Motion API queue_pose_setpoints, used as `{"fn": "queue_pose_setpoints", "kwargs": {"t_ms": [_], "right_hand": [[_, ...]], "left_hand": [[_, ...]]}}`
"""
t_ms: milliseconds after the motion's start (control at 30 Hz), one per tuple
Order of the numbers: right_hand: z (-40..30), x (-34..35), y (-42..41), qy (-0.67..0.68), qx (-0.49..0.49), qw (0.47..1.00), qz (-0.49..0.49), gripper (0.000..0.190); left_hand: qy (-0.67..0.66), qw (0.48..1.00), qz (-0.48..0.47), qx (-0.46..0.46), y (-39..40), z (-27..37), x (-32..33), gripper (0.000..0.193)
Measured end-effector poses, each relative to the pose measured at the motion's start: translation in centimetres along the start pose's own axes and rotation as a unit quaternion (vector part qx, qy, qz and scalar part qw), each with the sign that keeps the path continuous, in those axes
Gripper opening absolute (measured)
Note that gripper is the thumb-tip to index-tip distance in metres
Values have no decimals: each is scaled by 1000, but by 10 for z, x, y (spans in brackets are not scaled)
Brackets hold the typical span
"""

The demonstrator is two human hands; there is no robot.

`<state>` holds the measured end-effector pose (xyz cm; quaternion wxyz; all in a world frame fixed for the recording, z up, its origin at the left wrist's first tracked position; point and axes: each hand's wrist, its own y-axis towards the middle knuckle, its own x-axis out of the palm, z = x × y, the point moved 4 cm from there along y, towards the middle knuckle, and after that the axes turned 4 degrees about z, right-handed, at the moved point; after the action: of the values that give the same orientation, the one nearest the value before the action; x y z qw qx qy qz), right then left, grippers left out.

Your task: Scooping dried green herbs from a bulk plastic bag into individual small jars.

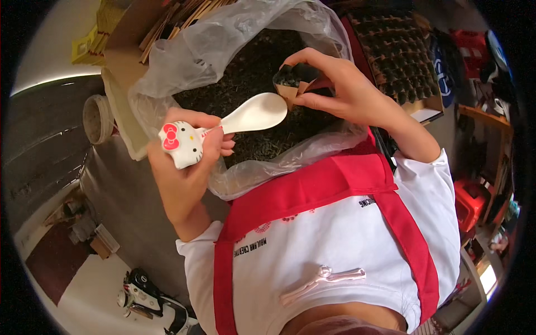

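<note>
My left hand (pixel 184 184) holds a white plastic spoon (pixel 256 112) by its handle, which ends in a cat-head shape with a pink bow. The spoon's bowl looks bare, and its tip is beside a small brown paper pot (pixel 289 90). My right hand (pixel 347 88) grips this pot between thumb and fingers; dark crumbly stuff shows at its top. Both hands are above a container lined with clear plastic sheet (pixel 188 54), which holds loose dark material (pixel 255 63), like soil or dry plant matter.
Brown paper pieces (pixel 180 21) lie in a cardboard box (pixel 125 37) at upper left. A tray (pixel 435 109) at upper right holds rows of dark-filled pieces (pixel 393 54). A white bucket (pixel 97 119) stands left, a scooter (pixel 159 301) lower left, a red plastic stool (pixel 469 205) right.
</note>
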<state>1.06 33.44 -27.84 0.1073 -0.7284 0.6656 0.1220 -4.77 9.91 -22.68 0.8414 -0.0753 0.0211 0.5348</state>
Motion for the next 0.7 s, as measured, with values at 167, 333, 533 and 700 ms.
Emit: {"fn": "queue_pose_setpoints", "kwargs": {"t_ms": [167, 333, 533, 700], "right_hand": [[-8, -27, -17, 49, -45, 996, 51, 48], [-33, -105, -75, -46, -33, 974, 219, 41], [46, -165, -220, -115, 121, 909, 382, 46], [147, -150, -298, -208, 281, 829, 436, 41]], "left_hand": [[19, 999, 43, 25, 4, -5, -1, 12], [33, 999, 12, 40, 8, -19, -4, 14], [51, 998, -3, 23, 13, -41, 1, 15], [45, 998, -20, 25, 12, -45, 12, 14]]}}
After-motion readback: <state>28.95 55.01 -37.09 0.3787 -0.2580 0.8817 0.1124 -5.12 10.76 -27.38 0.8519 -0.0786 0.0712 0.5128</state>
